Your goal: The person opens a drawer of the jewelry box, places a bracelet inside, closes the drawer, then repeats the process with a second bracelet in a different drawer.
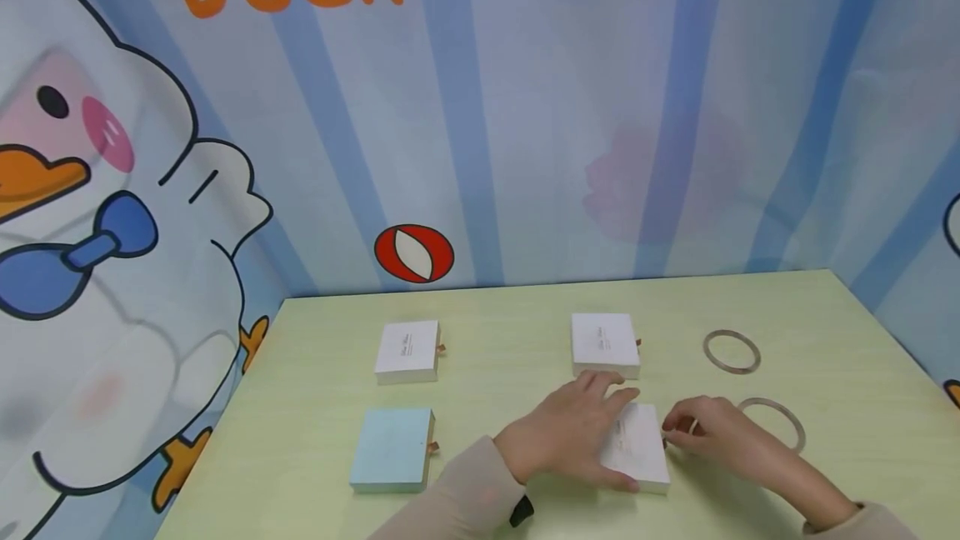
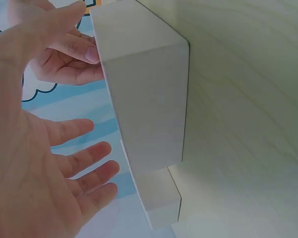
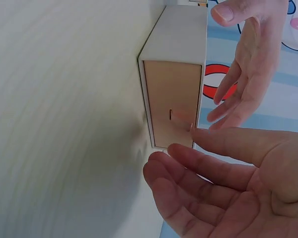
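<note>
A white box (image 1: 643,447) with faint print on its lid lies at the front right of the table. My left hand (image 1: 573,432) spreads over its left side, thumb near the front corner and fingers fanned apart. At the box's right end my right hand (image 1: 712,436) has bent fingers. The right wrist view shows a tan drawer front (image 3: 171,89) inside the white sleeve, with a short ribbon tab (image 3: 181,120) sticking out of a slit. My right thumb tip is right at the tab's end, with the index fingertip apart from the thumb.
Behind stands another white box (image 1: 604,342); a third white box (image 1: 407,352) lies back left, and a light blue box (image 1: 392,449) front left. Two rings, a far ring (image 1: 732,370) and a near ring (image 1: 799,423), lie at right. A printed curtain (image 1: 540,107) hangs beyond the table.
</note>
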Action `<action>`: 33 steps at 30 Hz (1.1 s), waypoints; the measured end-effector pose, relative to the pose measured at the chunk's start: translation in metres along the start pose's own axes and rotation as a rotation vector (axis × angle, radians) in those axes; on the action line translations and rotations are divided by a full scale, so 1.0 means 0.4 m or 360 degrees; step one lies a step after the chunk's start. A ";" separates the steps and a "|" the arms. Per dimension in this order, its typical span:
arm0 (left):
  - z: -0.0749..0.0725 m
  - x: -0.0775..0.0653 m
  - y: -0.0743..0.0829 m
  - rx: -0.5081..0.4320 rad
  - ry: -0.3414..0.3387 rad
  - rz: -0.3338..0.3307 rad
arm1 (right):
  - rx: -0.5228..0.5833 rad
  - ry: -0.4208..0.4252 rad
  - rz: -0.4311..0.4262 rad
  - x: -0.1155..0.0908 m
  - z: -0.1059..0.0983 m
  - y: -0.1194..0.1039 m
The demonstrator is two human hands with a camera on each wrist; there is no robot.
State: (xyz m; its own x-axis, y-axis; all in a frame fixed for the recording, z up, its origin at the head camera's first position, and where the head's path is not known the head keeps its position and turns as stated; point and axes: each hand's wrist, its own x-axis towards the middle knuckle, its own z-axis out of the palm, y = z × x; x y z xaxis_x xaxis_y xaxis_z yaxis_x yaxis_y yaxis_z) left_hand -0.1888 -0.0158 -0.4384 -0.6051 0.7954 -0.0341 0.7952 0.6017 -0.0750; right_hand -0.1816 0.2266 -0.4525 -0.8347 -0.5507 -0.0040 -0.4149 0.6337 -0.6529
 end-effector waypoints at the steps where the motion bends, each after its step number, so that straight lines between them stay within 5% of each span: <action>1: 0.002 0.001 0.001 -0.0010 -0.0004 -0.0007 | 0.0044 -0.0025 0.0007 0.000 0.002 0.000; 10: 0.017 0.012 0.007 -0.0057 -0.0032 -0.0027 | 0.0276 -0.0144 0.0036 -0.009 0.013 -0.002; 33: 0.035 0.029 0.017 -0.0148 -0.0078 -0.0032 | 0.0278 -0.0130 -0.0006 -0.007 0.025 0.008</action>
State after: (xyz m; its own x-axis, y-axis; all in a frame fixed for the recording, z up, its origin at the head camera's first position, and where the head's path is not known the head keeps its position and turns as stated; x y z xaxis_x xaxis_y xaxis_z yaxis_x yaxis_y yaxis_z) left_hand -0.1910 -0.0037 -0.4532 -0.6205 0.7799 -0.0825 0.7816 0.6236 0.0164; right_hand -0.1770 0.2246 -0.4620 -0.7981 -0.5997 -0.0581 -0.3430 0.5315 -0.7745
